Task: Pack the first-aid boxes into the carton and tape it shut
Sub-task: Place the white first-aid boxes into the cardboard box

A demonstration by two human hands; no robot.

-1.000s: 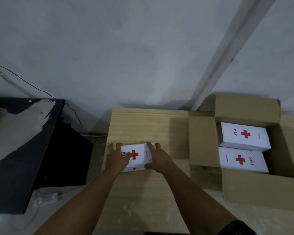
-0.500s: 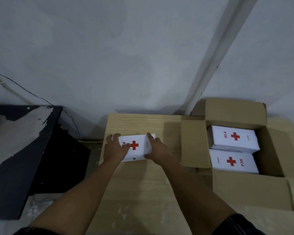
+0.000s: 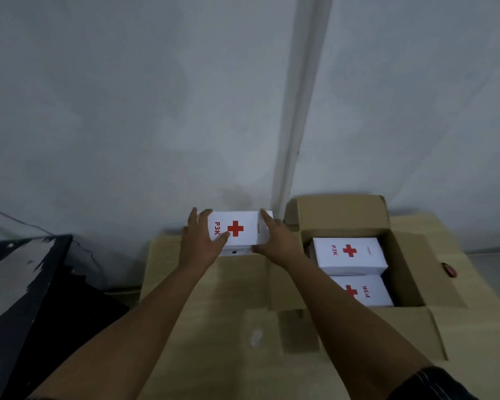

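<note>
Two white first-aid boxes with red crosses already lie side by side in the open brown cardboard carton (image 3: 341, 215) at right of frame: one farther (image 3: 349, 252), one nearer (image 3: 365, 291). Between my left hand (image 3: 198, 243) and right hand (image 3: 277, 241), pressing in on opposite sides, a third white red-cross box (image 3: 237, 230) is clamped at centre frame, clear of the pale wooden table (image 3: 214, 327). Risk: the box catching the carton's raised left flap during transfer, or slipping from a side-only grip. Half a second ago this box sat lower, on the tabletop.
</note>
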